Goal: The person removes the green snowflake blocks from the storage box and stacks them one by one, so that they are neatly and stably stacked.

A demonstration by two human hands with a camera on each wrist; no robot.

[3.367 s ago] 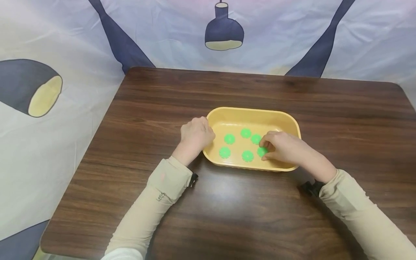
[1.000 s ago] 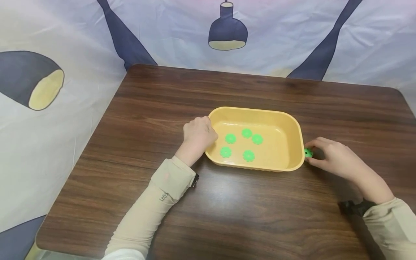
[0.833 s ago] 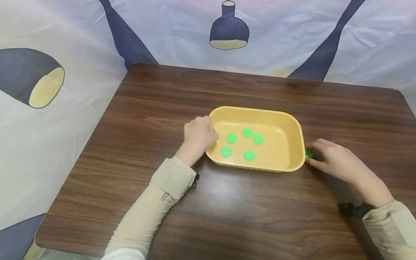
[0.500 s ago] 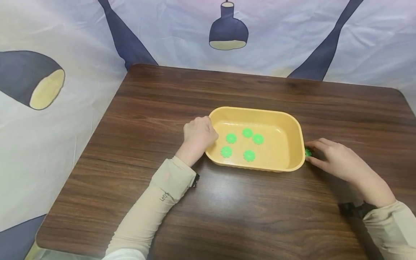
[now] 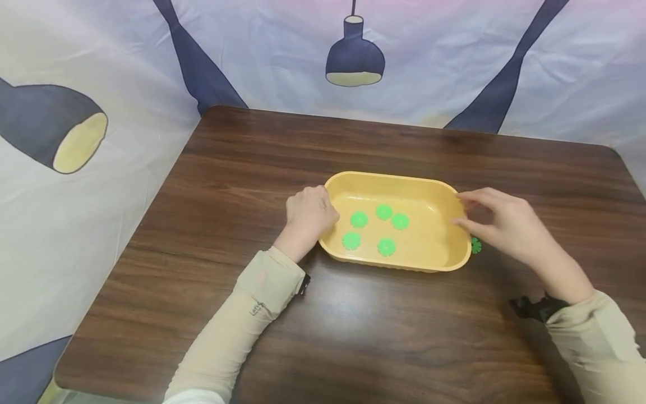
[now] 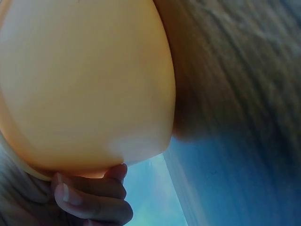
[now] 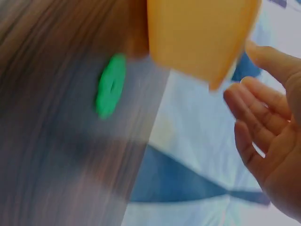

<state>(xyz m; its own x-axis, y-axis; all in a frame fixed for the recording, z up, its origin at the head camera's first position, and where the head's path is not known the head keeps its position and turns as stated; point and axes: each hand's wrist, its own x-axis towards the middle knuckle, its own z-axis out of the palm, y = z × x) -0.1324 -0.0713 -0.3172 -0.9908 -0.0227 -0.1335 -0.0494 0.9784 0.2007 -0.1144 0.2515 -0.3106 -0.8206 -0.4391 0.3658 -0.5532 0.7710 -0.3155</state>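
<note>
My left hand grips the left end of a yellow plastic basin, its fingers curled at the rim in the left wrist view. Inside the basin several green flower-shaped discs lie flat and apart on the bottom. My right hand is over the basin's right rim, thumb and fingers spread with nothing between them. Below that hand, one green notched disc with a small centre hole rests on the table just outside the basin, partly hidden behind its wall in the head view.
The basin stands on a dark brown wood-grain table with rounded corners. A pale cloth backdrop printed with dark lamps hangs behind and to the left. Black straps are on both wrists.
My right hand carried a green disc out of the basin, let it go on the table at the right, then rose and moved back over the rim. My left hand stays on the basin.
</note>
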